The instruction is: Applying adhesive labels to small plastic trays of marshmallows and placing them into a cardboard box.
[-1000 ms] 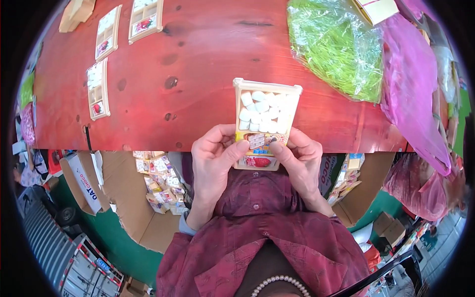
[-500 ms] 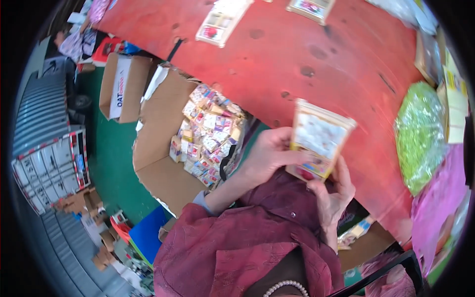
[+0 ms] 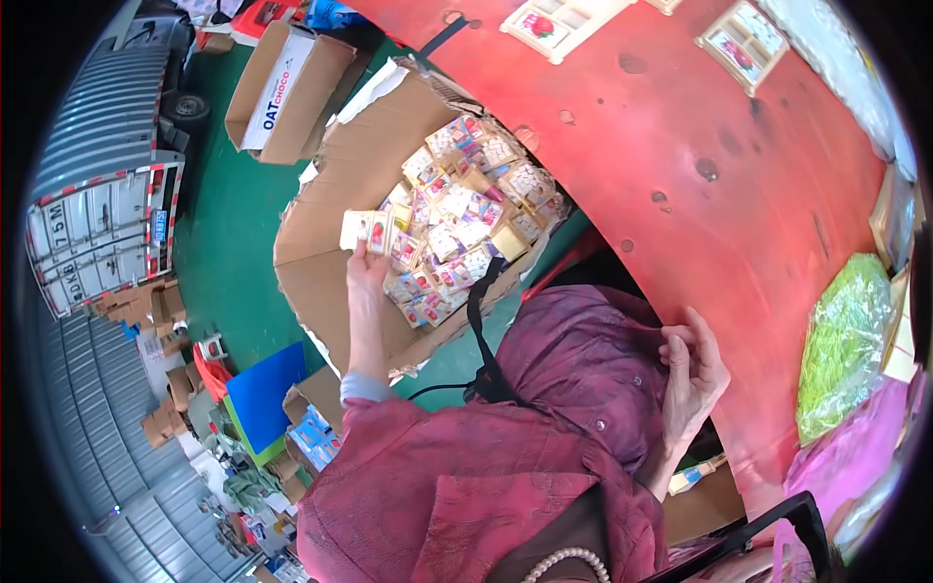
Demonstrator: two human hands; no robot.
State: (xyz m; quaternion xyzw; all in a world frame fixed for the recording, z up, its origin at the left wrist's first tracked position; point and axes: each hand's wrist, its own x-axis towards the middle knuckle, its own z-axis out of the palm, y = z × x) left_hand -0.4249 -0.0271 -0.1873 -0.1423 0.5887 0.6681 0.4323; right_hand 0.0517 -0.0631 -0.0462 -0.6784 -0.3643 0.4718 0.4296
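My left hand (image 3: 365, 270) reaches over the big open cardboard carton (image 3: 313, 238) on the left. Its fingers grip the lower edge of a small flat cream-framed pack (image 3: 377, 231) with a red printed picture. Inside the carton lies a heap of similar small packs (image 3: 457, 209), white, cream, purple and red. My right hand (image 3: 694, 374) hovers by the near edge of the red table (image 3: 671, 253), loosely curled, fingers apart, holding nothing. Toward the table's far side lie a cream compartmented frame (image 3: 556, 27) with a red picture and another such frame (image 3: 743, 47).
A clear bag of lime-green shreds (image 3: 844, 345) sits at the table's right, above pink plastic sheeting (image 3: 846, 437). Another brown box (image 3: 292, 92) stands on the green floor beyond the carton. A dark strap (image 3: 478, 330) hangs over the carton's near rim. Farther left is a truck (image 3: 102, 228).
The pack, earlier between both hands over the table edge, is now in my left hand above the carton. My right hand has let go. The view has shifted left.
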